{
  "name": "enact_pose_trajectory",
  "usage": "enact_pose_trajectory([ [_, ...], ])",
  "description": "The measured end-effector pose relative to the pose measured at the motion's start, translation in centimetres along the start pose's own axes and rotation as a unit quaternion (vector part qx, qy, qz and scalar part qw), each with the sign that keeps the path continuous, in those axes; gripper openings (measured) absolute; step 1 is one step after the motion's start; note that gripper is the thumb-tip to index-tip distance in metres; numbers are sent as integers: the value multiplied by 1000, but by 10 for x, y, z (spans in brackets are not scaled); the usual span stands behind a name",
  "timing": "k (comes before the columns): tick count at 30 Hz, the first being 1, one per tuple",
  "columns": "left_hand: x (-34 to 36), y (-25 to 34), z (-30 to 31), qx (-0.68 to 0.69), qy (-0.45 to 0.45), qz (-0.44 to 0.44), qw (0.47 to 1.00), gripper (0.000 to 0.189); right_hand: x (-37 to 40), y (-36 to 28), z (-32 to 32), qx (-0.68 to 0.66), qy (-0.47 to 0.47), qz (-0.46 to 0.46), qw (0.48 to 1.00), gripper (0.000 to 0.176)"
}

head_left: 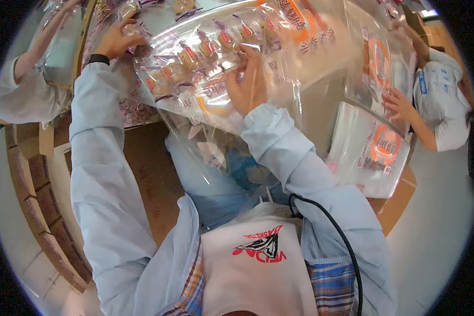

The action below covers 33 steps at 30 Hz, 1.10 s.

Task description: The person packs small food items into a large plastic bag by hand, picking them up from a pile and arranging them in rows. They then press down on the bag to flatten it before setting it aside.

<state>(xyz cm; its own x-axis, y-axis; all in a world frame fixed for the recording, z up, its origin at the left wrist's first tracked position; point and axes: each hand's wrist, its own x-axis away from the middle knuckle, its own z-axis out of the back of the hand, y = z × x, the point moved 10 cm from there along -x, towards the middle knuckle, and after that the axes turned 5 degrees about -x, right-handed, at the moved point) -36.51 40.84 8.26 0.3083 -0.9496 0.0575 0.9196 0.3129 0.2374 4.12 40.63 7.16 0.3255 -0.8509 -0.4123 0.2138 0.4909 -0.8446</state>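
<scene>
1. Head view: large clear printed bag (216,105) lies over the near edge of the bench (158,16), its near end draping toward the wearer's lap.
2. A row of wrapped round pastries (189,57) shows through the film, slanting from the bag's left edge up to the right. Glare on the film; cannot confirm that every piece sits inside. A loose wrapped pastry (184,5) lies on the bench beyond the row.
3. Left hand (120,41), at the bag's left edge: fingers bent. Cannot tell whether they grasp film, a pastry or nothing.
4. Right hand (250,87), over the middle of the bag: half curled, fingertips at the row. Cannot tell whether it pinches film or only rests there.
5. Step in hand (judgement): loading the bag and lining up the row.
6. Next move (judgement): calls for the left side of the film held steady while the right hand settles the pieces, with light pressure to spare the wrappers.
7. Off the bench's right side: stack of printed bags (366,150) above a cardboard box (400,205); co-worker's hand (399,105) just beside it.
</scene>
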Motion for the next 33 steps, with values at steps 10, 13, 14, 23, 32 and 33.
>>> enact_pose_trajectory([
  [10,57,45,61,27,119,-31,992,79,1,6,1,3,35,9,999,55],
  [13,76,36,67,30,71,-15,997,76,2,7,-1,-3,5,-7,1000,56],
  [14,77,29,67,26,54,24,998,77,1,6,-2,-10,0,-4,1000,56],
  [23,47,-23,6,176,-77,65,979,88,1,1,3,-25,-7,-19,999,57],
  [32,13,-15,-17,206,-216,114,948,50,2,3,5,20,-21,-36,999,54],
  [33,13,-13,-19,224,-227,115,941,48,1,4,3,23,-36,-47,998,55],
])
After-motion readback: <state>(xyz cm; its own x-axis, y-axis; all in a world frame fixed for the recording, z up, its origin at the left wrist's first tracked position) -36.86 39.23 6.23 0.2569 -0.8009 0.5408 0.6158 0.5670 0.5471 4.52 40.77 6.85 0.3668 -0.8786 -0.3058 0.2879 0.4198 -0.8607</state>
